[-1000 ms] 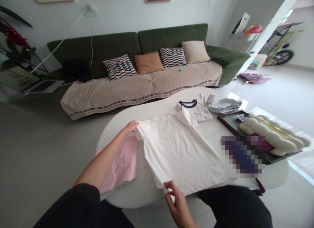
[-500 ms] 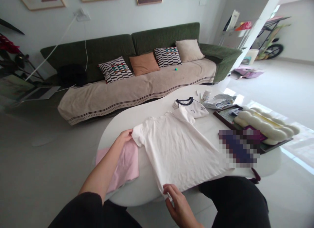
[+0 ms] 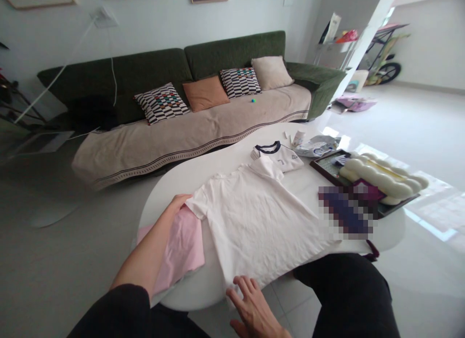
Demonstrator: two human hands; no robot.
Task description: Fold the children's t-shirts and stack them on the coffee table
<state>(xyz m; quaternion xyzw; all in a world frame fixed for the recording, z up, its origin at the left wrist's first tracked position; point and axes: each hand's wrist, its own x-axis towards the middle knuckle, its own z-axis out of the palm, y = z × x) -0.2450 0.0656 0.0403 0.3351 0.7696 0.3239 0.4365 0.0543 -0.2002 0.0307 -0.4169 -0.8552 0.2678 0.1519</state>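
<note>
Slightly aslant lengthwise, white T-shirt (image 3: 254,217), neckline (image 3: 231,174) toward sofa (image 3: 236,50)

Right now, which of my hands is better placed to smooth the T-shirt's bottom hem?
Likely your right hand: it is spread at one corner of the hem, while your left hand is up at a sleeve.

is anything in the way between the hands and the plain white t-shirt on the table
Nothing visible is: the left hand is at a sleeve of the white t-shirt, and the right hand is by its near corner.
</note>
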